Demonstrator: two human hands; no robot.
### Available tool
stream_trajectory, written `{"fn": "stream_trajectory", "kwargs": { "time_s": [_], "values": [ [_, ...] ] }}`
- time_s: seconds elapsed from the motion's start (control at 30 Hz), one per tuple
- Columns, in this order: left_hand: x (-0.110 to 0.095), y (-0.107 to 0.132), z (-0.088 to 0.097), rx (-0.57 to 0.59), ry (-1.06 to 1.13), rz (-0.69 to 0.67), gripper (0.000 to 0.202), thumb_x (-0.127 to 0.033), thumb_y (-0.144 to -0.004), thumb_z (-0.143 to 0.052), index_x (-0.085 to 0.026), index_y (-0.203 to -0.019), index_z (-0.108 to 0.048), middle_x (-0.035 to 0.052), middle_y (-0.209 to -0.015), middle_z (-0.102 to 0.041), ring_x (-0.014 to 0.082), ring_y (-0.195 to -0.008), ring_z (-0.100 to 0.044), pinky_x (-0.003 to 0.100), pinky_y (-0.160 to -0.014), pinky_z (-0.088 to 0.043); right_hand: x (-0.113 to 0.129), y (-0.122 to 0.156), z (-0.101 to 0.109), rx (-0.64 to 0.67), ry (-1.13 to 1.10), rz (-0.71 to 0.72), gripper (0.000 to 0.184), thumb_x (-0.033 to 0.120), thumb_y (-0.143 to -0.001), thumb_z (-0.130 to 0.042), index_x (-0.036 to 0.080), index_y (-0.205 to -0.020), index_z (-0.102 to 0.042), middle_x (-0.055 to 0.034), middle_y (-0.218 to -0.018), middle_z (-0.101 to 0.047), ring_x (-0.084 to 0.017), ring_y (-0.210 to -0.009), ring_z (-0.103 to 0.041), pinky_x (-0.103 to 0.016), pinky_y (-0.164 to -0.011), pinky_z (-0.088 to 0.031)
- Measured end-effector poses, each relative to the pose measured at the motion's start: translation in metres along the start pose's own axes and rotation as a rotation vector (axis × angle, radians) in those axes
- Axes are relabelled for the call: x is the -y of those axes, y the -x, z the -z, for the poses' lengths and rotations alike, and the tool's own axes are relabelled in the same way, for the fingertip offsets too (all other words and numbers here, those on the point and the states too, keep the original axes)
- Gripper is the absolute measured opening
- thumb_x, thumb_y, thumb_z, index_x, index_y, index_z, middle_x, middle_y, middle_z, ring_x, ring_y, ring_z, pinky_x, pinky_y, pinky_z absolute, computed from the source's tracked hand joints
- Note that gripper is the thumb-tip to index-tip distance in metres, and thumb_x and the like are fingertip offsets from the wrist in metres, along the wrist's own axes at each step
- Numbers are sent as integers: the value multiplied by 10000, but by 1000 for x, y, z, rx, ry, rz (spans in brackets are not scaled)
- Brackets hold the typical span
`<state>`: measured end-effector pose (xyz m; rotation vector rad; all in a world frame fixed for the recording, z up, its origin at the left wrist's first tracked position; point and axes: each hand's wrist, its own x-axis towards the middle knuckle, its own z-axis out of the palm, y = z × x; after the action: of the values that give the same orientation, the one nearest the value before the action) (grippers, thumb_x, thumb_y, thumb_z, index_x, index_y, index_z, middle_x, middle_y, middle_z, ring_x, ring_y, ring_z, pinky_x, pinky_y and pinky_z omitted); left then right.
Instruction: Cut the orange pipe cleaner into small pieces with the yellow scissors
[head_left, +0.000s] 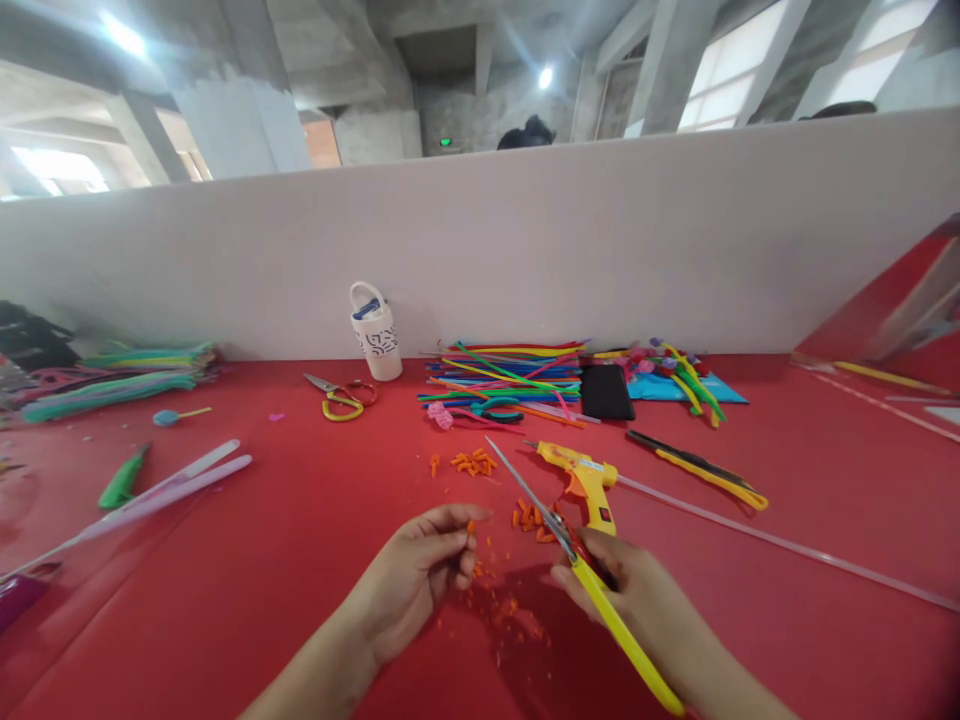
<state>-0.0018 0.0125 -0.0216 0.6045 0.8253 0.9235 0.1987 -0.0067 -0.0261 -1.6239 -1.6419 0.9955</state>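
My left hand (427, 570) pinches a small orange piece of pipe cleaner (470, 527) between thumb and fingers just above the red table (300, 560). My right hand (630, 595) is closed on yellow-handled scissors (577, 570), whose blades point up and left, apart from the orange piece. Orange cuttings (474, 462) lie scattered on the table between and beyond my hands. A yellow glue gun (585, 478) lies just beyond my right hand.
A pile of coloured pipe cleaners (510, 378) lies by the white partition, with a black pouch (606, 392), a white cup (376, 335) and another pair of scissors (337, 395). More pipe cleaners (120, 380) lie at the far left. Long clear glue sticks (780, 540) lie at the right.
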Motion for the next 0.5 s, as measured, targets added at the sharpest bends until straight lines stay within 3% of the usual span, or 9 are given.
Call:
{"fn": "stream_trajectory", "kwargs": {
  "time_s": [0.13, 0.3, 0.5],
  "values": [
    [0, -3, 2, 0, 27, 8, 89, -70, -695, -540, -121, -760, -572, 10, -622, -554, 55, -496, -525, 143, -486, -431, -3, -1, 0, -9, 5, -14, 216, 348, -590, -500, 209, -536, -343, 63, -511, -285, -88, -470, -272, -206, -425, -239],
    [-2, -2, 1, 10, 29, 23, 94, -63, -693, -537, -125, -762, -551, 20, -641, -578, 54, -499, -536, 140, -494, -442, 6, 0, 1, -18, 6, -14, 233, 334, -556, -517, 212, -498, -327, 61, -485, -288, -84, -456, -254, -202, -406, -244],
    [-3, 3, -1, 32, 19, -72, 141, -12, -648, -456, -129, -628, -531, 26, -631, -601, 75, -493, -548, 160, -469, -435, 3, 3, -3, 13, -9, -16, 232, 337, -584, -509, 213, -514, -326, 62, -491, -278, -83, -456, -254, -196, -403, -246]
  ]
}}
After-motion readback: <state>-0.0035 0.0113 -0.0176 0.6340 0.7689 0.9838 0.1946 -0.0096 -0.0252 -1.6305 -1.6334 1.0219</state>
